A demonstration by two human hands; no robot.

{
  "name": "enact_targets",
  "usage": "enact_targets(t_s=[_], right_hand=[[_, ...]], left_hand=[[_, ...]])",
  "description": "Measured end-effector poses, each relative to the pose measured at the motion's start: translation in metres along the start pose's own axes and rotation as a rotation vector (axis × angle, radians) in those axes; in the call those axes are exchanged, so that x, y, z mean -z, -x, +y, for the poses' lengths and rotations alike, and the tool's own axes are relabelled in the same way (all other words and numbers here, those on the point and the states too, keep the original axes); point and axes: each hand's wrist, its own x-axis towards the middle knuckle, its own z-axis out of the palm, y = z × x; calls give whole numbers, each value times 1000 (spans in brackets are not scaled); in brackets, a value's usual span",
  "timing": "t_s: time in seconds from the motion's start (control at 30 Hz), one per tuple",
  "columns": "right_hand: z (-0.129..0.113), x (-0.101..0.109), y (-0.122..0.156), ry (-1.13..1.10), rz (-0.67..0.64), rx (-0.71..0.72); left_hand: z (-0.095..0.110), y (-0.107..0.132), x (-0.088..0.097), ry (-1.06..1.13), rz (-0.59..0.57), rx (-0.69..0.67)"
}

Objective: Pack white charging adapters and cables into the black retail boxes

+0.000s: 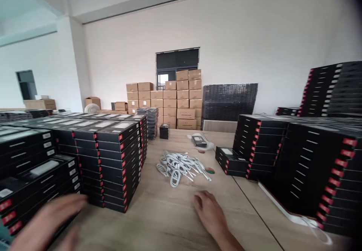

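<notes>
My left hand (52, 219), blurred by motion, is at the lower left in front of stacked flat black boxes (110, 168) with red corner labels. Its fingers stretch to the right, the thumb stands apart, and no object shows in it. My right hand (209, 210) is low over the wooden table (164, 221), back up. Its fingers are curled in together, and nothing can be seen in them. Beyond it lies a loose pile of white cables (181, 164), coiled and tangled, touched by neither hand.
More black boxes (305, 160) stand in tall stacks on the right, by a white-edged tray (278, 204). A single black box (199, 141) lies on clear plastic wrap farther back. Brown cartons (169, 102) and stacked black trays (230, 102) are against the wall.
</notes>
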Motion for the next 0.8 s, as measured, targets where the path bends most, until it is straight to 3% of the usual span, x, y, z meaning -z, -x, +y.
enact_targets(t_s=[0.03,0.1,0.13,0.17,0.23,0.3,0.37,0.47,0.57,0.67,0.8], right_hand=[[-2,-1,-5,68,-20,-64],[-7,-3,-16,157,-40,-174],[-9,-4,-22,183,-41,-205],[-10,-5,-27,198,-41,-214],[-12,-8,-35,220,-46,-202],[-11,-12,-39,234,-58,-193],[-8,-18,-41,238,-68,-194],[-4,-23,-40,217,-73,-208],[-2,-24,-40,146,-73,-236],[0,-18,-41,6,-65,-244],[0,-7,-31,-290,-85,-166]], left_hand=[[26,2,-26,119,-120,-122],[78,-1,-84,370,-411,-154],[100,-5,-114,508,-594,-145],[117,-10,-143,568,-683,-9],[136,-17,-195,492,-670,357],[136,-19,-236,391,-629,529],[127,-16,-265,317,-623,629],[116,-16,-291,281,-653,708],[113,-21,-303,326,-690,740],[118,-22,-301,448,-698,737],[133,-5,-283,687,-678,688]])
